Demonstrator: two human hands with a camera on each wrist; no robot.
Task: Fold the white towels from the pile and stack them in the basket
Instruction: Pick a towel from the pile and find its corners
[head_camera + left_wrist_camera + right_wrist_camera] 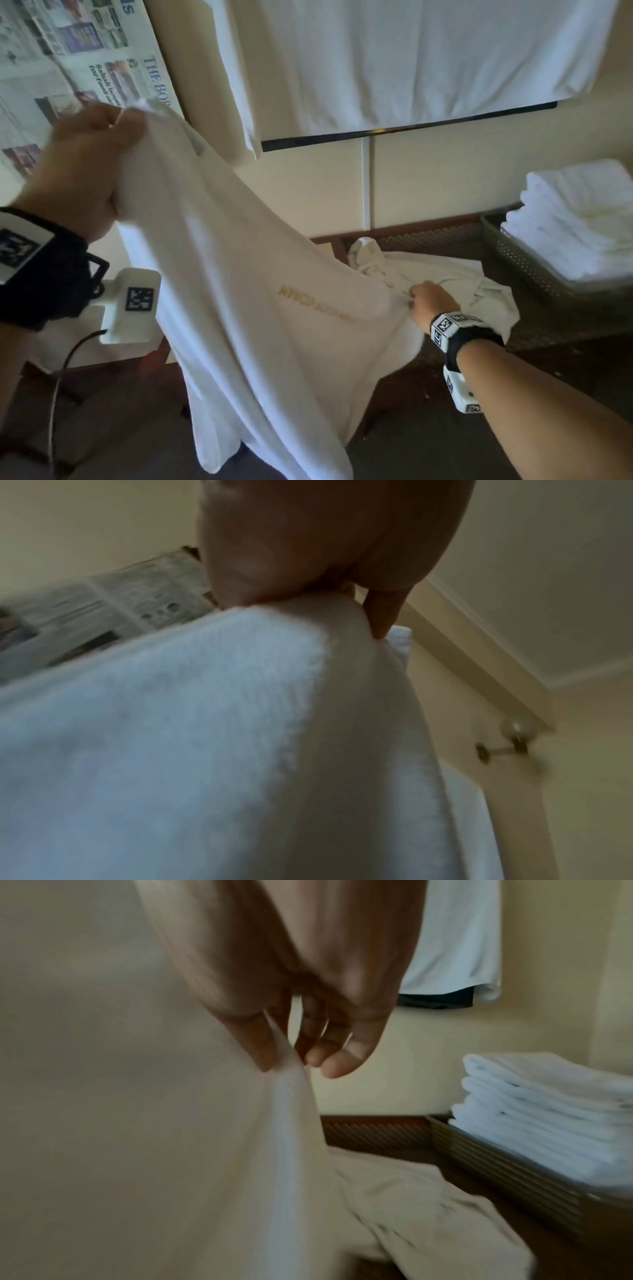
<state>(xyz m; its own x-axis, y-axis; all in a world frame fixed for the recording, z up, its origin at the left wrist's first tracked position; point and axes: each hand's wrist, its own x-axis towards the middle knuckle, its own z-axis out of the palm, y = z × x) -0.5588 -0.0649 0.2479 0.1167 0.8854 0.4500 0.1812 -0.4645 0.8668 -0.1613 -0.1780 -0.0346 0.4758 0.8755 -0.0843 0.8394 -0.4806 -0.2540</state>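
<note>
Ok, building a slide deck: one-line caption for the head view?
Left hand and right hand spread a white towel beside the basket of folded towels.

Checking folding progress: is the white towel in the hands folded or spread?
Spread, unfolded: the white towel hangs as one open sheet between the raised left hand and right hand.

Left hand (85, 164) is up high at the left, fist clenched tight, black strap on the wrist. Right hand (432, 305) reaches low and forward, thumb and fingers (337, 1064) pinched together, forearm stretched out bare.
</note>
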